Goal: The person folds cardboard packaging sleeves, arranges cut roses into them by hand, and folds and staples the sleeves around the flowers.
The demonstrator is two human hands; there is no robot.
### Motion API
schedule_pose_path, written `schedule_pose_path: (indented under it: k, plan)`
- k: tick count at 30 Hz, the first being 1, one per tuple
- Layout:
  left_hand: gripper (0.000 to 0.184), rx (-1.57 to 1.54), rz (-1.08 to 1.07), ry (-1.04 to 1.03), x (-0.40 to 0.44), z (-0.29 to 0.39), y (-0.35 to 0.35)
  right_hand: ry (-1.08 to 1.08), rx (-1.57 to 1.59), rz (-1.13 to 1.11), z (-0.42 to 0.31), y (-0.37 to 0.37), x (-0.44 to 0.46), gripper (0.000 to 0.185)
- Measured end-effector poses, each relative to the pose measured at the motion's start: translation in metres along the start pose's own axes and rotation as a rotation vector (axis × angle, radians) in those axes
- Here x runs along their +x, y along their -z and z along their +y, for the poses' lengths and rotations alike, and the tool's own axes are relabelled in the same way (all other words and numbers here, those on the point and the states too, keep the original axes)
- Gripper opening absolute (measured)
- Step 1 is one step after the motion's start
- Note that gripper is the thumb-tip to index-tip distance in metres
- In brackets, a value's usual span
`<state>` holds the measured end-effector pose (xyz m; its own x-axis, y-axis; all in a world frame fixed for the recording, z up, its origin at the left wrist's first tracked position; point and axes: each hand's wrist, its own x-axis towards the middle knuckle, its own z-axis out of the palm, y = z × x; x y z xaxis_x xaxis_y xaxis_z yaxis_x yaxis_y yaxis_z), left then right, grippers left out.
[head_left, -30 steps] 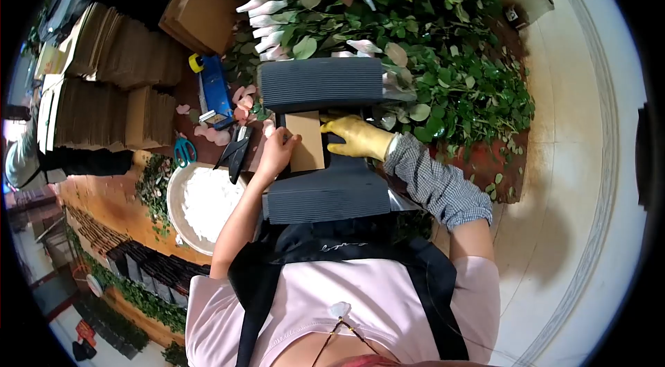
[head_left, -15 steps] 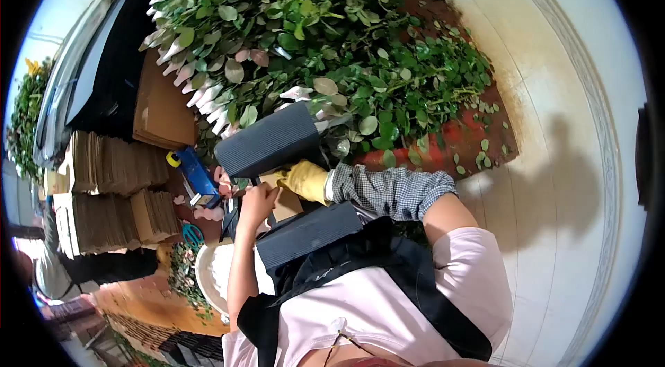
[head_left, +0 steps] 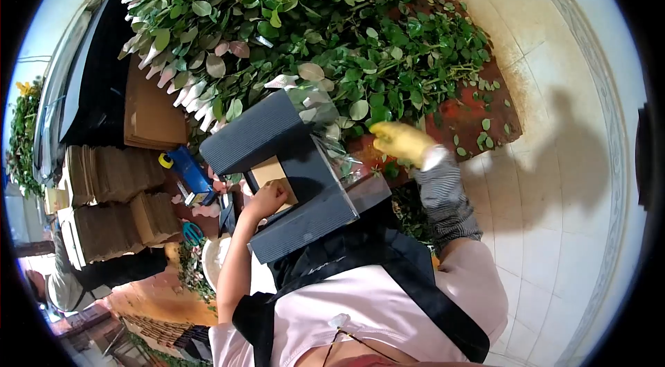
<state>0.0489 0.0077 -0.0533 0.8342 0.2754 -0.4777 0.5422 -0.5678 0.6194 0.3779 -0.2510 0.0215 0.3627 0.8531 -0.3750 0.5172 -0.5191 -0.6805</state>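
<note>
A dark corrugated holder (head_left: 253, 133) with two raised sides lies in front of me. Inside its channel, toward the left end, is a brown piece of cardboard (head_left: 269, 171). My bare left hand (head_left: 269, 199) rests there with curled fingers closed at the cardboard; the fingertips are partly hidden. My right hand (head_left: 403, 144), in a yellow glove, is off to the right of the holder, slightly blurred, with fingers stretched out and nothing visible in them. Clear plastic film (head_left: 346, 166) lies at the holder's right end, below that glove's reach.
Leafy flower stems (head_left: 291, 20) are heaped beyond the holder, their heads in white sleeves (head_left: 187, 93) at the left. Cardboard stacks (head_left: 118, 173), a blue tool (head_left: 190, 169) and teal-handled scissors (head_left: 192, 232) are left. Another person (head_left: 59, 277) is at the lower left.
My right hand has left the cardboard and swung right, away from the holder. My left hand stays at the cardboard. The view has shifted slightly, and more of the channel shows.
</note>
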Motion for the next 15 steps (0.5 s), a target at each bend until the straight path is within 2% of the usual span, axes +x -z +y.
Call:
schedule_pose_path:
  k: [1,2,4,6,8,9,10,11,12,13,14,15]
  plan:
    - [0.032,-0.003,0.003,0.006,0.000,0.001,-0.001,0.052,0.398,-0.069,-0.035,0.031,-0.015,0.043]
    - [0.032,0.010,0.033,-0.002,-0.002,0.002,-0.004,0.168,0.544,0.029,-0.052,0.047,-0.014,0.043]
    - [0.033,-0.033,0.038,0.002,-0.005,0.007,0.000,0.433,0.344,0.478,-0.068,0.068,0.009,0.040]
    - [0.032,-0.069,0.061,0.022,-0.011,0.020,0.005,0.457,-0.403,0.774,-0.022,0.078,0.069,0.038]
    - [0.032,-0.071,0.075,-0.048,-0.009,0.009,0.001,0.056,-0.939,0.625,-0.001,0.069,0.103,0.030]
    - [0.031,-0.074,0.076,-0.033,-0.011,0.011,0.000,0.174,-0.884,0.672,0.034,0.068,0.129,0.030]
    - [0.031,-0.078,0.084,-0.023,-0.009,0.013,0.001,0.295,-0.834,0.722,0.029,0.079,0.134,0.031]
    - [0.030,-0.044,0.075,-0.056,-0.006,0.011,0.004,0.269,-0.780,0.755,0.025,0.093,0.133,0.021]
    - [0.029,-0.019,0.063,-0.080,-0.007,0.008,0.002,0.183,-0.824,0.920,0.010,0.107,0.136,0.014]
    - [0.029,-0.064,0.059,-0.057,-0.008,0.005,0.000,0.214,-0.872,1.044,-0.024,0.122,0.112,0.018]
    - [0.030,-0.108,0.013,0.020,-0.013,0.022,0.011,0.443,-0.858,1.211,-0.036,0.137,0.097,0.018]
    - [0.032,-0.102,-0.011,0.008,-0.012,0.018,0.010,0.554,-0.793,1.245,-0.050,0.146,0.085,0.017]
